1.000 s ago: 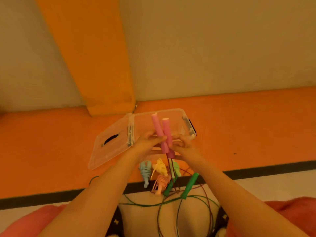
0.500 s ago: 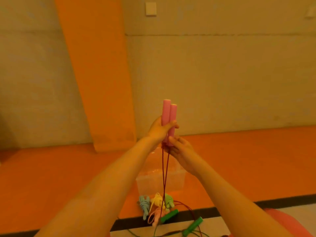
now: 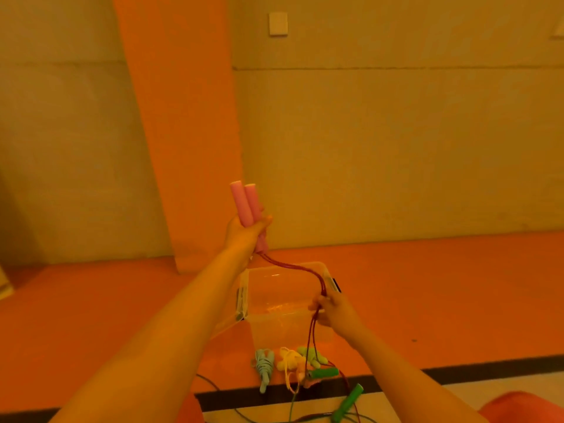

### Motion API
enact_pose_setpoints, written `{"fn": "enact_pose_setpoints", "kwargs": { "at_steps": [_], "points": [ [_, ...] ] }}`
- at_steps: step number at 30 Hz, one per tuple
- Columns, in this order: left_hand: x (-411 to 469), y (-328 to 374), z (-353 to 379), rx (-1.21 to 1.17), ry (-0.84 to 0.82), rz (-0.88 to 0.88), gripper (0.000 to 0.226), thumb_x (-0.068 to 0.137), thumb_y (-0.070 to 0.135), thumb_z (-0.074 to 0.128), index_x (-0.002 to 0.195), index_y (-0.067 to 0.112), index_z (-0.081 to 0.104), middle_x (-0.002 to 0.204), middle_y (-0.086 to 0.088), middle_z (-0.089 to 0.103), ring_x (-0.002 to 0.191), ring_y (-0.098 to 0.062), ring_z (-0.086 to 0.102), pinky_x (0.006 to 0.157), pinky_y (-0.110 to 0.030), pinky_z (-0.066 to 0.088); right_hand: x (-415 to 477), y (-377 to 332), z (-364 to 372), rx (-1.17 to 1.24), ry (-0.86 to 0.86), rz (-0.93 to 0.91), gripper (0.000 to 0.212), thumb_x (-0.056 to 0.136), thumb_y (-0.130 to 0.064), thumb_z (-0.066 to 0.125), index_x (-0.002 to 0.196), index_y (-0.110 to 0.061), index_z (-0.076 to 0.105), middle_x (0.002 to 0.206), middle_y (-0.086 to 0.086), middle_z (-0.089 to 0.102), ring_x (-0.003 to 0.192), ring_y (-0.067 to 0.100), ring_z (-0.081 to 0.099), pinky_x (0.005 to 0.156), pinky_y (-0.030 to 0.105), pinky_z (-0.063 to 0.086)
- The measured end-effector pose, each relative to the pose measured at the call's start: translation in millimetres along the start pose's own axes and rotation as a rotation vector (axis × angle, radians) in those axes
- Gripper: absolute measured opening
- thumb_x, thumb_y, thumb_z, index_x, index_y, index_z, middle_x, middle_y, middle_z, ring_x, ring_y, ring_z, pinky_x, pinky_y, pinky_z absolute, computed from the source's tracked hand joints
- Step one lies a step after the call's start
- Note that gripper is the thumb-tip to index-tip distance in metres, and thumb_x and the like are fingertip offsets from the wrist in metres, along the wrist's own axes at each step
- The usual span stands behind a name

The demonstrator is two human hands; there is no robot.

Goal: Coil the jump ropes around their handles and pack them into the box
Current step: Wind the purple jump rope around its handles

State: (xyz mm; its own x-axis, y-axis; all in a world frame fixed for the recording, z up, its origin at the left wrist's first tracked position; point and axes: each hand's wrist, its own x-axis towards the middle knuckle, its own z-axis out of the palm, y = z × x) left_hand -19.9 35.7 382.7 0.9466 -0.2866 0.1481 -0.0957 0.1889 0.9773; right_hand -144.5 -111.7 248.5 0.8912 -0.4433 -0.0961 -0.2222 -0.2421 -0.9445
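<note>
My left hand (image 3: 244,235) grips two pink handles (image 3: 246,206) held side by side and upright, raised above the box. Their dark red rope (image 3: 300,268) runs down to the right into my right hand (image 3: 331,309), which pinches the doubled strands, then hangs on to the floor. The clear plastic box (image 3: 287,328) stands open on the orange floor below my hands, its lid hanging at the left. In front of the box lie coiled ropes: a blue one (image 3: 264,369), a yellow one (image 3: 290,363) and a light green one (image 3: 311,357).
A jump rope with green handles (image 3: 348,398) lies uncoiled on the floor near me, its thin cord looping across the black floor line (image 3: 427,374). An orange pillar (image 3: 183,132) and a beige wall stand behind the box.
My right hand has slid down the red rope, away from the handles, to the box's right rim. My left hand still holds the pink handles up, now tilted left.
</note>
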Motion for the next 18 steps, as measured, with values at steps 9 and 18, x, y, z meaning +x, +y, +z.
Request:
{"fn": "enact_pose_setpoints", "kwargs": {
  "at_steps": [9, 18],
  "points": [
    [1, -4, -3, -0.095, -0.01, -0.079, 0.026, 0.087, 0.009, 0.066, 0.109, 0.014, 0.053, 0.106, -0.011, 0.065, 0.095, -0.022, 0.063, 0.072, -0.031, 0.053, 24, -141, -49, 0.268, 0.217, -0.308, 0.016, 0.1, -0.014, 0.043, 0.093, -0.019, 0.056, 0.094, 0.001, 0.065, 0.083, 0.018, 0.066, 0.069, 0.026, 0.056],
    [-23, 10, 36, -0.33, -0.343, -0.335, 0.017, 0.091, 0.008, 0.057, 0.107, 0.014, 0.056, 0.099, -0.008, 0.06, 0.09, -0.017, 0.059, 0.082, -0.038, 0.049, 16, -189, -42, 0.64, 0.022, -0.521, 0.014, 0.098, -0.011, 0.046, 0.097, -0.014, 0.06, 0.093, 0.008, 0.065, 0.076, 0.015, 0.068, 0.071, 0.024, 0.055]
  ]
}}
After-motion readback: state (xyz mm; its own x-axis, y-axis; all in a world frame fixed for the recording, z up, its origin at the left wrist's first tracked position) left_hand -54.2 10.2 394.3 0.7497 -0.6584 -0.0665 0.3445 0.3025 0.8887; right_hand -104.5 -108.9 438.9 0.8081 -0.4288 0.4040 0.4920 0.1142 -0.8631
